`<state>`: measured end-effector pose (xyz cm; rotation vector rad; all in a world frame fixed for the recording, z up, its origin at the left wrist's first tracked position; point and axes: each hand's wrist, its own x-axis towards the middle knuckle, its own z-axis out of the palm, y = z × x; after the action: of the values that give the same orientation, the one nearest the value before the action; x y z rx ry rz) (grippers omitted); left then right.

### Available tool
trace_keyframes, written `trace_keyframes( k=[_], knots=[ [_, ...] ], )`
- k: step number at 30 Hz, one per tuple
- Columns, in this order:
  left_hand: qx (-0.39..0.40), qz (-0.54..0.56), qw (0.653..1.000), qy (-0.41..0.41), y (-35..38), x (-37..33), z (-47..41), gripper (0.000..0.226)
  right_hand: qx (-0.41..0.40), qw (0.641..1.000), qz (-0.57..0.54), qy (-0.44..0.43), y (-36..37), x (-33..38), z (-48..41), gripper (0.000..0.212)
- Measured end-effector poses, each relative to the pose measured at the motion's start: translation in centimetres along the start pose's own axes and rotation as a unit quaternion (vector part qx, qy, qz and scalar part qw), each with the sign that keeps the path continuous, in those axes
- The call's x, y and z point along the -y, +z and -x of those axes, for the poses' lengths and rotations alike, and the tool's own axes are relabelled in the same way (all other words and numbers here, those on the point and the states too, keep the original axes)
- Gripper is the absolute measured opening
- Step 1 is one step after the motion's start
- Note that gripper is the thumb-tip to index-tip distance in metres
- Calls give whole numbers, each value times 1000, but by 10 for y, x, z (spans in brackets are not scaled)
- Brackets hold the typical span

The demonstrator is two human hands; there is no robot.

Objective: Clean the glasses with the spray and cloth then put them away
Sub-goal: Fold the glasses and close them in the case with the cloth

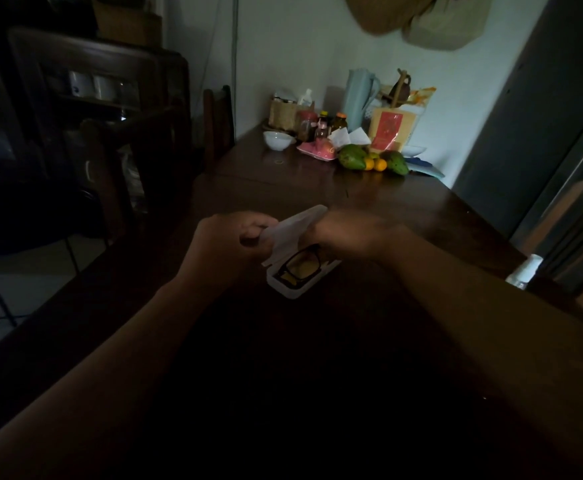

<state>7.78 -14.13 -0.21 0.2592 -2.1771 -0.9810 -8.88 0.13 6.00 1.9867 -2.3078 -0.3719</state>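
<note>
Dimly lit as the room is, we can make out the glasses [300,263] lying inside an open white case [290,291] that sits near the middle of the dark wooden table [404,209]. Their frame is black and fairly thick, with squarish lenses. The lenses look yellow, though we cannot tell whether that is a tint or something yellow lying under them in the case. About half of the frame shows; the rest is hidden under our right hand [349,233]. The lid [297,223] of the case stands raised and tilted back, a pale translucent white. Our left hand [234,237] holds it at its left edge, the fingers curled and pinching the lid against the thumb. The right hand hovers over the far right end of the case and is smeared by blur; its back faces us and the fingers are out of sight, so we cannot tell whether they touch the glasses or how they lie. At the right edge of the table stands a small pale bottle [525,268], well apart from the case. At the far end of the table, against the wall, we see green fruit [352,156], small oranges [375,164], a white bowl [277,139] and a pale blue jug [357,98].
</note>
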Motion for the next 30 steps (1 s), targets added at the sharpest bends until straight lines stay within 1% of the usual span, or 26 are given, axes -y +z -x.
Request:
trace_keyframes(
  k=[3,6,8,11,15,18,23,28,30],
  knots=[
    [2,11,1000,5,0,1,0,29,-20,999,1,-41,2,0,-2,29],
    [0,8,1000,6,0,1,-1,29,-9,998,6,-58,8,-3,-7,32],
    [-3,1,1000,9,-1,1,-1,29,4,999,-29,-45,11,-6,-5,35],
    [-6,-3,1000,12,-1,0,-2,28,0,994,-99,-35,12,-12,3,42],
    [-1,-1,1000,5,-1,0,-1,28,-6,992,-126,-25,7,-19,8,34],
    [3,4,1000,7,-2,0,-1,27,-30,990,-135,-14,6,-21,6,30],
    [9,2,1000,12,-4,-3,0,29,-48,990,-134,-8,10,-18,4,34],
    [-1,1,1000,12,-2,-4,1,29,-60,974,-217,26,16,-21,6,33],
    [1,-6,1000,11,-3,-4,0,32,-58,973,-224,23,16,-22,7,30]
  ],
)
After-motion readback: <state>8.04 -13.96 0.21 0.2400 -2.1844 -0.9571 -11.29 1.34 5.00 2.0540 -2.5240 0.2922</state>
